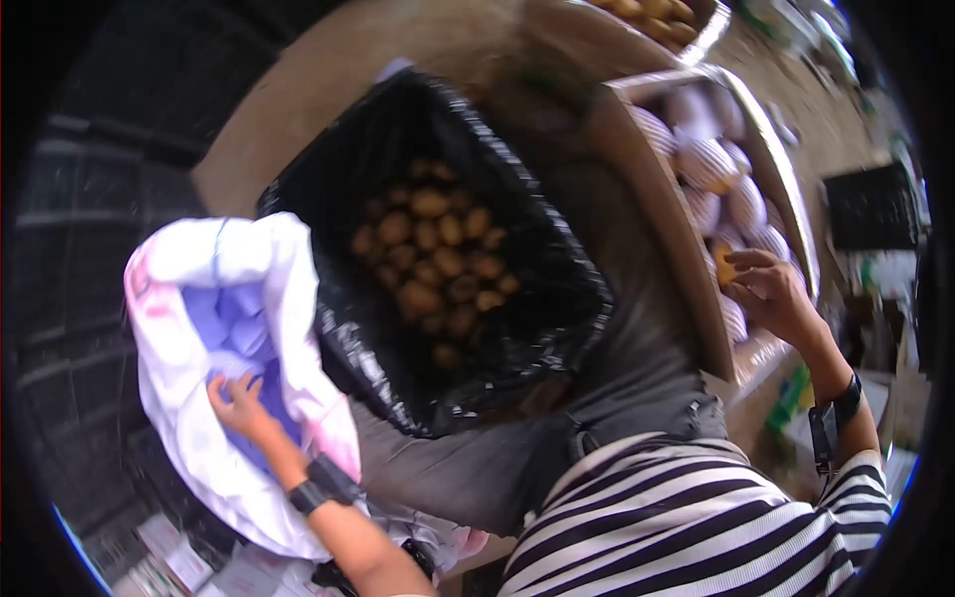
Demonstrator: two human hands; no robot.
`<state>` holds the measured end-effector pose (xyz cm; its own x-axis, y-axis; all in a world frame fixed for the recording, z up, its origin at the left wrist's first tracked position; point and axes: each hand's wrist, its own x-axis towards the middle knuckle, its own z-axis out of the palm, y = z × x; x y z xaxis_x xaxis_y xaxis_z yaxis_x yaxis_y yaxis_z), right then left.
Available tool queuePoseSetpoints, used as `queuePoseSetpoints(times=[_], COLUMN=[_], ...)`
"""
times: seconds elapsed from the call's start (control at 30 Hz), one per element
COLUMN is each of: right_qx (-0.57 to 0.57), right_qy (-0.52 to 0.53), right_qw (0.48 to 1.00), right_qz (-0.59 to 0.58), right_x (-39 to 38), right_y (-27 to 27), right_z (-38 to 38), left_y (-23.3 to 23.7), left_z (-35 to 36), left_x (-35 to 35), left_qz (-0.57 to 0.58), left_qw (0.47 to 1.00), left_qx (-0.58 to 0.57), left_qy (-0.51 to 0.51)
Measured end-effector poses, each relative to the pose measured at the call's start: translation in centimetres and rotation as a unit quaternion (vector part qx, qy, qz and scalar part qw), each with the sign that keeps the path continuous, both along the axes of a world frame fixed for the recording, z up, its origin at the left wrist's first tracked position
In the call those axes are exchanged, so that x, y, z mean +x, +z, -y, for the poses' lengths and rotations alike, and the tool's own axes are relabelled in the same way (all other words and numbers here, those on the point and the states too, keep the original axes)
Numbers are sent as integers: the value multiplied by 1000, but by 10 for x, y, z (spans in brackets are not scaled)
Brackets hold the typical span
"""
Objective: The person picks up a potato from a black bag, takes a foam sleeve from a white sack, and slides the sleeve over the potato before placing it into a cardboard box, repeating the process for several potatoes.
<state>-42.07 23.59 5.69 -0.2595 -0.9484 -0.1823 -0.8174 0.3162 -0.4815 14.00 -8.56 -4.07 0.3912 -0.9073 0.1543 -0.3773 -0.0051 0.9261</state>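
My left hand [239, 406] reaches into a white and pink sack [179, 393] at the left, its fingers apart beside pale purple foam nets [234, 328]. On the right, my right hand [766, 289] is inside a cardboard box [662, 214], its fingers closed around a yellow-orange fruit [724, 264]. Around that fruit lie several fruits in white foam nets [708, 164]. Between my hands, a box lined with a black plastic bag [537, 259] holds many small brown-yellow fruits [428, 234] without nets.
Another container of yellow fruits [657, 18] stands at the top right. A black crate [870, 209] is at the far right. Dark stacked crates [90, 259] line the left side. My legs [448, 468] lie below the black-lined box.
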Motion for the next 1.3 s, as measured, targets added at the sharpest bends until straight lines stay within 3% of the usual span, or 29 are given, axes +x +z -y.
queuePoseSetpoints(times=[0.07,0.13,0.2,0.27,0.33,0.4,0.47,0.53,0.57,0.63,0.7,0.77,0.8,0.83,0.87,0.93,1.0,1.03,1.13,1.17,1.2,1.23,1.27,1.3], right_qx=[-113,-77,-108,-10,58,81,154,231,138,34,31,9,116,170,209,179,217,222,179,151,133,119,103,98], right_qy=[93,157,245,328,314,277,180,18,166,305,250,206,147,126,101,59,45,51,42,36,29,46,38,12], right_qw=[986,972,952,945,946,948,937,890,949,950,960,960,949,921,848,681,553,522,529,528,579,667,724,753], right_qz=[78,155,150,9,59,131,255,393,229,52,124,188,255,325,476,708,803,822,828,835,804,734,681,650], right_x=[32,72,107,141,175,197,213,228,224,218,213,207,207,207,204,204,201,199,197,195,195,190,188,186], right_y=[-14,-47,-127,-209,-261,-298,-369,-406,-375,-337,-308,-260,-203,-147,-122,-97,-75,-69,-71,-73,-74,-67,-68,-69], right_z=[82,166,243,312,365,380,403,406,407,392,369,354,335,313,285,227,182,164,133,128,127,128,127,124], left_y=[19,16,11,4,2,1,-12,-14,-8,-8,-1,-1,0,2,7,16,15,10,-15,-11,-4,4,11,16], left_z=[-20,-30,-33,-37,-37,-32,-30,-24,-27,-27,-29,-29,-30,-32,-39,-66,-102,-121,-157,-164,-166,-166,-165,-169], left_x=[-46,-70,-84,-87,-92,-97,-97,-112,-112,-109,-108,-107,-107,-109,-115,-136,-161,-175,-194,-198,-202,-202,-200,-210], left_qz=[-86,-122,-148,-139,-94,126,129,126,142,193,288,276,266,278,273,324,251,214,103,-131,-343,-254,-157,-48], left_qw=[995,989,981,981,988,988,988,980,985,976,953,953,952,945,942,929,930,927,921,942,887,934,971,986], left_qx=[-43,-84,-123,-131,-113,-92,-84,-156,-99,-94,-80,-117,-146,-171,-192,-166,-86,-66,-40,94,241,193,141,66], left_qy=[-9,-10,-12,21,53,24,-12,-10,-23,-34,-45,-41,-42,-38,-33,-61,-254,-302,-374,-294,-193,-160,-113,-149])
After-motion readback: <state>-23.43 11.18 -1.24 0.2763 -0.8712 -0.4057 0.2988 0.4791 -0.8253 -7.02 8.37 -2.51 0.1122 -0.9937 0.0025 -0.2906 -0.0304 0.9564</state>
